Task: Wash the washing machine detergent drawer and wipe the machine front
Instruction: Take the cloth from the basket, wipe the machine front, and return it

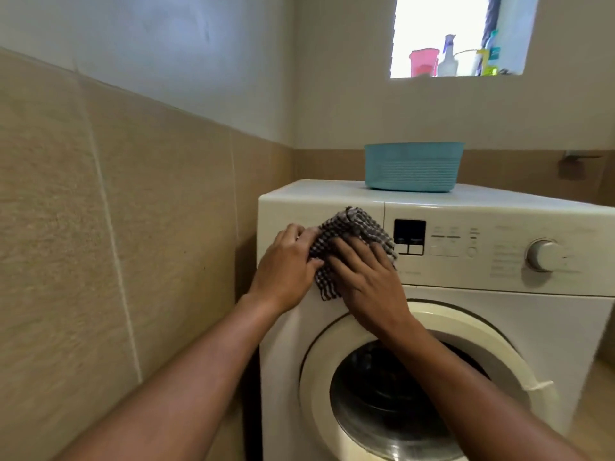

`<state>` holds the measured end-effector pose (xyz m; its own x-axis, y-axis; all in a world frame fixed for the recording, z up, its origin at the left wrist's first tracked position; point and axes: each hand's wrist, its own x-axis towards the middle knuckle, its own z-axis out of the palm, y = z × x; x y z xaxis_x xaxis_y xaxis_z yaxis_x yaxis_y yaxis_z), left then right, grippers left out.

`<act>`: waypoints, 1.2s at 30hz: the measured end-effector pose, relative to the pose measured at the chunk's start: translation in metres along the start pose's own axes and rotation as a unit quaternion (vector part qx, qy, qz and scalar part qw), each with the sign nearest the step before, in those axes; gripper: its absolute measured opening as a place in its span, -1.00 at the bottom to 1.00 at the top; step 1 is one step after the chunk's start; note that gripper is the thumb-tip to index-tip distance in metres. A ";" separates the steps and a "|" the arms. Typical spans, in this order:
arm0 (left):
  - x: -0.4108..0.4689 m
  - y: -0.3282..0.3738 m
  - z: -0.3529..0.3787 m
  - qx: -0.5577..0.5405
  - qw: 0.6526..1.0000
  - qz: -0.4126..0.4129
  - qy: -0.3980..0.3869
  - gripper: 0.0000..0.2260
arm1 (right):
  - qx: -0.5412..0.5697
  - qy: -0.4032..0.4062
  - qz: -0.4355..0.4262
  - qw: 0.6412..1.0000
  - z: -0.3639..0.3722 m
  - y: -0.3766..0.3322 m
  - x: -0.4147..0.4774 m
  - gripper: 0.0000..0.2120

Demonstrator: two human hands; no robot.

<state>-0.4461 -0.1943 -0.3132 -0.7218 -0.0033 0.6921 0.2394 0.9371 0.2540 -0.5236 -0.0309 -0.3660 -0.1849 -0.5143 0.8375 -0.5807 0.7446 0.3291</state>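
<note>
A white front-loading washing machine (466, 314) stands against the tiled wall. A black-and-white checked cloth (352, 227) lies against its detergent drawer front (299, 214) at the upper left. My right hand (366, 277) presses flat on the cloth with straight fingers. My left hand (286, 267) holds the cloth's left edge, thumb curled over it. The cloth and hands hide most of the drawer front. The round door (392, 390) is shut below.
A teal basket (412, 166) sits on the machine's top. The control panel has a display (409, 236) and a dial (545, 254). Tiled wall (116, 227) close on the left. Bottles stand on a window sill (456, 58) above.
</note>
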 end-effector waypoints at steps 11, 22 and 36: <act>0.022 0.040 0.019 0.007 0.998 0.021 0.057 -0.88 | 0.148 0.074 0.213 0.963 -0.050 0.041 0.021 -0.64; 0.099 0.095 0.021 -0.047 0.991 0.070 0.103 -0.81 | 0.189 0.017 0.357 0.915 -0.088 0.134 0.058 -0.61; 0.255 0.224 -0.101 -0.626 0.622 -0.415 -0.222 -0.73 | 0.647 -0.060 0.650 0.395 -0.240 0.274 0.199 -0.67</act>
<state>-0.5109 -0.0199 -0.0119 -0.9757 0.0531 -0.2124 -0.2179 -0.3292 0.9188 -0.5293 0.1728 -0.0042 -0.9844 -0.1298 -0.1191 0.1609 -0.3870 -0.9079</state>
